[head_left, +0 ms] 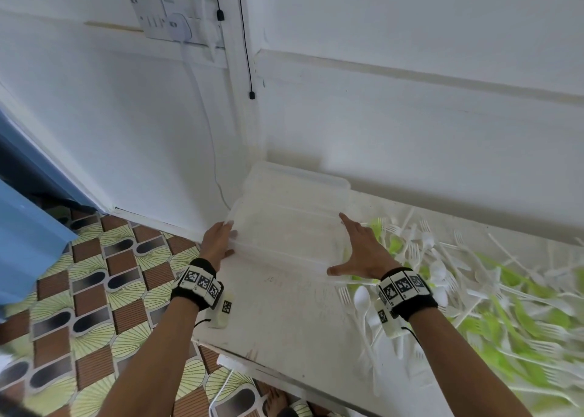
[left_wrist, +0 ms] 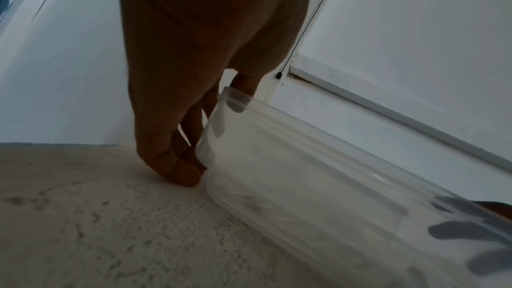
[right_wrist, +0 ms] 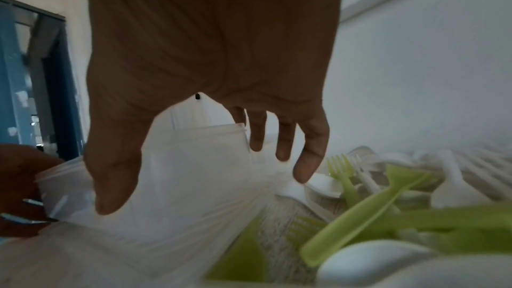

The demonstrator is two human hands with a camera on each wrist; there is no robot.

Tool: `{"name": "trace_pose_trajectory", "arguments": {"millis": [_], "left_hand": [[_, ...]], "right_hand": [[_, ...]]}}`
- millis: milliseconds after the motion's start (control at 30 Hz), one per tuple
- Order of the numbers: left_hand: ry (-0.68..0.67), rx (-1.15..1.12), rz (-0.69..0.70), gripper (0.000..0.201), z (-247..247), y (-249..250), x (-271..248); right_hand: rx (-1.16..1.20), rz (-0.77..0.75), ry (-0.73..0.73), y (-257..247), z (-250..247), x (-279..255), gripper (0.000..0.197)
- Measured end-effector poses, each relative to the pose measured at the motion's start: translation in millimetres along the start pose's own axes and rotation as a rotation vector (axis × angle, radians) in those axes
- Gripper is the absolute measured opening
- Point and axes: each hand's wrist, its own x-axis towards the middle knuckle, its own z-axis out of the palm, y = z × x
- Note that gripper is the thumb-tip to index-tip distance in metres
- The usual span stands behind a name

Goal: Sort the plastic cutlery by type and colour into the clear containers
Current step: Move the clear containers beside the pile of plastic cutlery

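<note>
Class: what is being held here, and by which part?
The clear container, by its left end wall: the left hand grips it there. The right hand is spread open at its right end.

At mid-frame the plastic container (head_left: 284, 224) sits on the table (head_left: 278, 315), with its far end in the wall corner. Your left hand (head_left: 217, 243) is at its left wall and your right hand (head_left: 363, 254) at its right side. Plastic forks and spoons (head_left: 480, 293) lie heaped on the table at lower right. The floor (head_left: 79, 290) is at lower left, and the socket panel (head_left: 167, 18) is on the wall at upper left.
</note>
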Motion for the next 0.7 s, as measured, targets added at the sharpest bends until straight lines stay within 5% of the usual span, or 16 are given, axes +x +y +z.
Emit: {"name": "trace_pose_trajectory", "arguments": {"millis": [367, 467, 600, 700], "left_hand": [[0.053, 0.256, 0.132, 0.013, -9, 5, 4], [0.071, 0.373, 0.203, 0.018, -16, 9, 4], [0.063, 0.687, 0.257, 0.050, -21, 18, -6], [0.065, 0.776, 0.296, 0.042, -16, 26, -7]], "right_hand": [[0.624, 0.093, 0.133, 6, 4, 0, 0.128], [0.556, 0.072, 0.133, 3, 13, 4, 0.109], [0.330, 0.059, 0.108, -5, 14, 14, 0.085], [0.264, 0.083, 0.270, -6, 2, 24, 0.068]]}}
